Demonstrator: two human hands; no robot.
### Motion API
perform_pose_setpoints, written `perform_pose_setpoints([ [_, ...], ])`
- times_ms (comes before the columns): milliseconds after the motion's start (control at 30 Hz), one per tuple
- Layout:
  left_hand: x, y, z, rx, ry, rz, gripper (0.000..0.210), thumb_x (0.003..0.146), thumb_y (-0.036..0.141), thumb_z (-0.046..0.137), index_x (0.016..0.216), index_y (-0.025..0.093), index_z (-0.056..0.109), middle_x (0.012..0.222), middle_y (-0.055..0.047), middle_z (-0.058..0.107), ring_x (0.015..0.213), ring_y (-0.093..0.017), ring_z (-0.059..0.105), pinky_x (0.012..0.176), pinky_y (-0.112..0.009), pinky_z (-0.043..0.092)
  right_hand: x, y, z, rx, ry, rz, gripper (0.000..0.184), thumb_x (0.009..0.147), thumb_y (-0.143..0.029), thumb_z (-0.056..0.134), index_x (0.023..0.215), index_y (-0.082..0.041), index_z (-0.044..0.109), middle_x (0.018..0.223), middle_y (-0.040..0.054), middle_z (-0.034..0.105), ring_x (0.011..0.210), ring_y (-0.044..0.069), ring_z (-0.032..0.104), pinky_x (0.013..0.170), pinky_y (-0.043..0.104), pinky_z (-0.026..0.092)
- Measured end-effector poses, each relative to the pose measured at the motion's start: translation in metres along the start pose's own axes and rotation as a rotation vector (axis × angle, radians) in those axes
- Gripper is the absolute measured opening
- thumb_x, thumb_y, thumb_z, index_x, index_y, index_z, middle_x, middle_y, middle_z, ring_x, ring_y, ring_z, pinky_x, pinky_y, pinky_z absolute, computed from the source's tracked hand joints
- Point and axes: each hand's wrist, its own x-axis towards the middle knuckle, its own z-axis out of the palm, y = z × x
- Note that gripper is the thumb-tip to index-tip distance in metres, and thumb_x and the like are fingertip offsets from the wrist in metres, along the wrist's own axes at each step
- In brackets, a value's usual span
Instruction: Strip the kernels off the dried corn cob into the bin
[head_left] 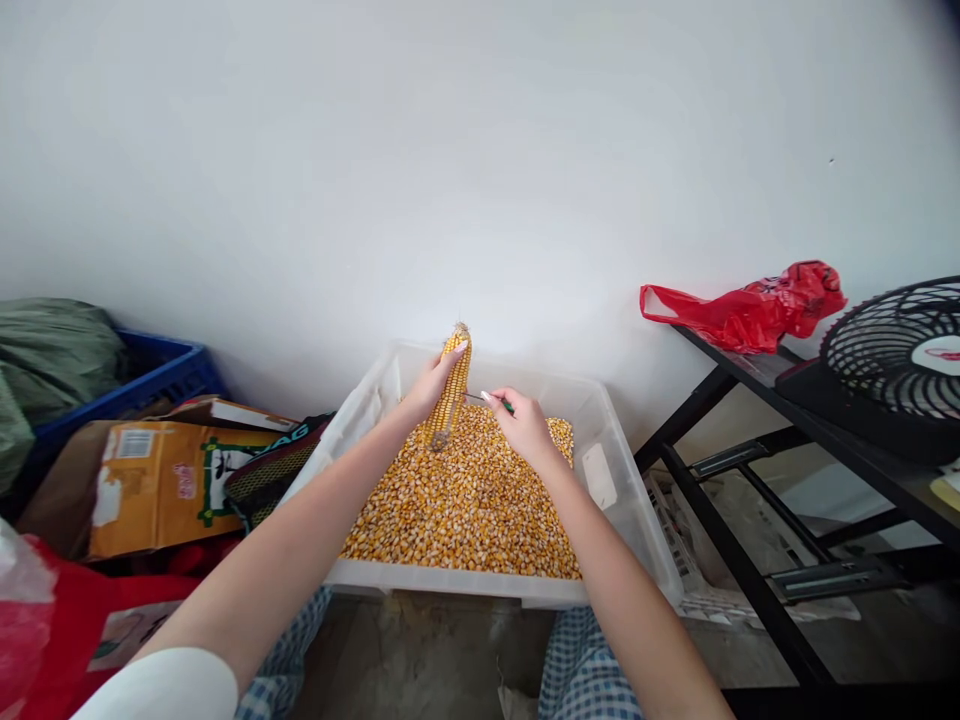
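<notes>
An ear of corn point(451, 385) with full rows of yellow kernels stands nearly upright, tilted slightly, above a translucent plastic bin. My left hand point(430, 384) is wrapped round its left side, the thumb lying along the upper part. From the right, my right hand point(520, 422) is closed on a screwdriver point(478, 398) with a thin metal shaft and a dark green handle. Its tip points at the cob's right side; whether it touches the kernels I cannot tell. Loose corn kernels point(465, 510) fill much of the bin point(615, 440) below both hands.
A black rack point(750, 380) at right bears a red plastic bag point(772, 305) and a black fan point(900, 350). To the left are a blue crate point(169, 375), a cardboard box point(150, 500) and a red bag point(82, 620). A white wall point(480, 180) rises behind the bin.
</notes>
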Motion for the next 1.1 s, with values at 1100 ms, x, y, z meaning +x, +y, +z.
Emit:
perform_pose_setpoints([
  [1100, -0.015, 0.009, 0.017, 0.642, -0.116, 0.351, 0.045, 0.077, 0.051, 0.05, 0.106, 0.018, 0.06, 0.08, -0.003, 0.065, 0.071, -0.018, 0.056, 0.062, -0.025, 0.04, -0.004, 0.014, 0.019, -0.028, -0.485, 0.042, 0.024, 0.082, -0.033, 0.05, 0.07, -0.016, 0.061, 0.068, 0.0018, 0.062, 0.063, 0.014, 0.052, 0.06, 0.025, 0.036],
])
